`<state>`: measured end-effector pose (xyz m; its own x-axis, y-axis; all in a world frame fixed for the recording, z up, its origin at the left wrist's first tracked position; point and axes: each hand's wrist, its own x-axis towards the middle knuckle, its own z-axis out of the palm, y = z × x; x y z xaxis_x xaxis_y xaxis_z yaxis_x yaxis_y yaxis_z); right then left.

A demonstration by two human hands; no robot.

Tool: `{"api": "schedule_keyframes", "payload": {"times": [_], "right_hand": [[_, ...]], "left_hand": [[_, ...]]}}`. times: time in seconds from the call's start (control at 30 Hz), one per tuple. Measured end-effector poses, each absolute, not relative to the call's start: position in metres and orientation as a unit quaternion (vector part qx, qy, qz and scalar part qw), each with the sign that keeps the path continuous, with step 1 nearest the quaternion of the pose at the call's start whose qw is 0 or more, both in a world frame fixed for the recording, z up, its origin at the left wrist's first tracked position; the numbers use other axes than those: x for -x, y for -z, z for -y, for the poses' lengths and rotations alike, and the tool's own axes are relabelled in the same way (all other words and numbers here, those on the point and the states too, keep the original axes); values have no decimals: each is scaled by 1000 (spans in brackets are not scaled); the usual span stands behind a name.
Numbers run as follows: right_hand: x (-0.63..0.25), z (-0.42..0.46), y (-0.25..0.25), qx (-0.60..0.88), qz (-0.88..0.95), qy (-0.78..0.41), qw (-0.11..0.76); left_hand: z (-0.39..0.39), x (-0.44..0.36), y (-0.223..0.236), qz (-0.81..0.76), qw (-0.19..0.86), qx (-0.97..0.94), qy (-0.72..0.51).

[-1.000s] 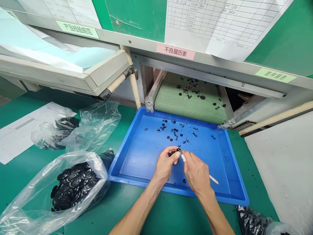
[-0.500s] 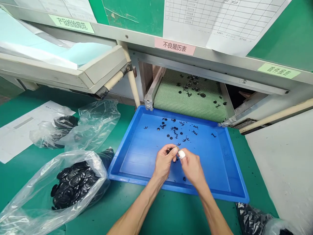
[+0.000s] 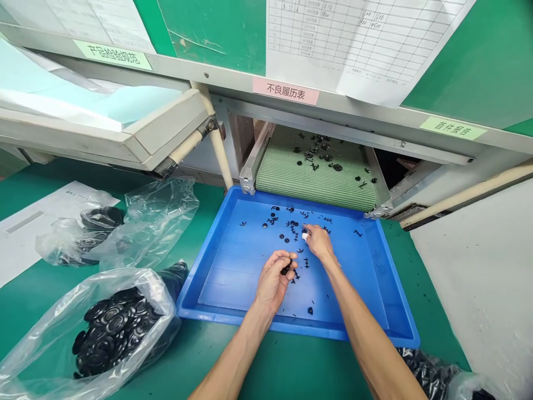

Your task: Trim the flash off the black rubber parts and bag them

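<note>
Over the middle of a blue tray (image 3: 233, 266), my left hand (image 3: 270, 282) curls around a few small black round parts (image 3: 286, 269), mostly covered by the fingers. Farther up the tray, my right hand (image 3: 320, 243) has its fingers drawn together, with white tape (image 3: 305, 236) on one digit. Something dark shows at those fingertips, too small to identify. Just left of them lie black discs (image 3: 294, 223) and thin branched black scraps (image 3: 296, 236). Another black disc (image 3: 310, 310) lies near the tray's front edge.
A green conveyor belt (image 3: 287, 180) carrying black parts ends at the tray's back rim. On the left, an open clear bag (image 3: 156, 283) holds many black discs, and a smaller bag (image 3: 162, 222) lies behind. Another bag (image 3: 427, 372) sits front right.
My hands have separated: the right went forward to the scattered pieces, while the left stays near the tray's middle with its black parts. The whole view has shifted slightly.
</note>
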<state>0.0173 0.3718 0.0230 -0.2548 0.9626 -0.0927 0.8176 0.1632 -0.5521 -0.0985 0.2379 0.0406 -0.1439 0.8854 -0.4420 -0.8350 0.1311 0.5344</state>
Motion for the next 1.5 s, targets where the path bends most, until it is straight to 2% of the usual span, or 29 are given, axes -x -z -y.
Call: {"api": "schedule_keyframes", "payload": {"times": [0.2,0.37,0.57,0.67,0.83,1.0,1.23,1.5], "right_hand": [[-14,-340,-45,554,767,-282,160],[-17,-285,-75,480,805,-277,211],[-25,-264,-81,421,851,-266,164],[-34,-261,-80,449,848,-238,153],[-43,-253,-83,505,851,-141,36],[-42,-251,-84,497,863,-63,67],[-28,-247,-85,503,862,-49,28],[-18,-243,-75,550,833,-47,31]], "left_hand": [[-239,95,-36,-401,635,-20,-660],[-239,93,-33,-376,652,-50,-656],[-237,93,-34,-372,650,-72,-658],[-236,92,-38,-381,645,-97,-656],[-234,91,-41,-374,649,-114,-652],[-235,91,-38,-380,651,-127,-644],[-235,90,-39,-391,634,-120,-656],[-236,92,-34,-383,649,-126,-645]]}}
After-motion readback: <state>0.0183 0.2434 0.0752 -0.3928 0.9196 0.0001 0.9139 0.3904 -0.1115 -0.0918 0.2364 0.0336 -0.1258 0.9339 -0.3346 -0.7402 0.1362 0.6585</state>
